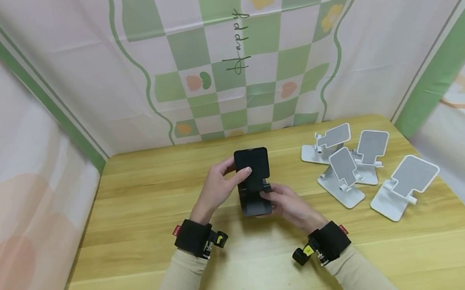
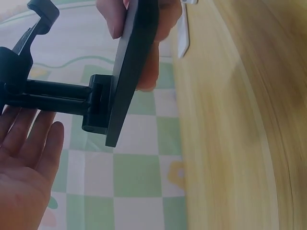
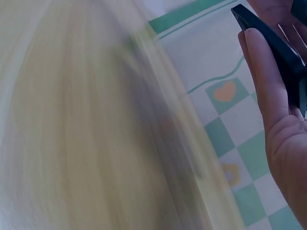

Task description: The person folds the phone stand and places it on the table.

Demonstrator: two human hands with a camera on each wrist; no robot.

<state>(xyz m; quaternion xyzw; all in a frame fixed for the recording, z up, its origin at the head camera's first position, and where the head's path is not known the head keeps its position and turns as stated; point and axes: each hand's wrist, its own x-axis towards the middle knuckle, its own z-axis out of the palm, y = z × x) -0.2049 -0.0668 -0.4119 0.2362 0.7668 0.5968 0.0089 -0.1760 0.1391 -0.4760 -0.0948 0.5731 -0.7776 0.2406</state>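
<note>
A black folding phone stand (image 1: 250, 162) is held between both hands over the middle of the table. My left hand (image 1: 216, 186) holds its upper plate, thumb across the front and fingers behind. In the left wrist view the fingers of that left hand (image 2: 29, 163) lie behind the stand's hinged arm (image 2: 60, 98). Lower down, my right hand (image 1: 288, 203) grips the base (image 1: 256, 207) at its right side. The right wrist view has the right hand (image 3: 283, 124) along the base's dark slab (image 3: 276, 48), seen edge-on.
Several white phone stands with grey pads stand unfolded at the table's right, among them a front one (image 1: 413, 178) and a rear one (image 1: 334, 137). The wooden table (image 1: 143, 192) meets a patterned cloth backdrop (image 1: 233, 98) at its far edge. Cloth also hangs on both sides.
</note>
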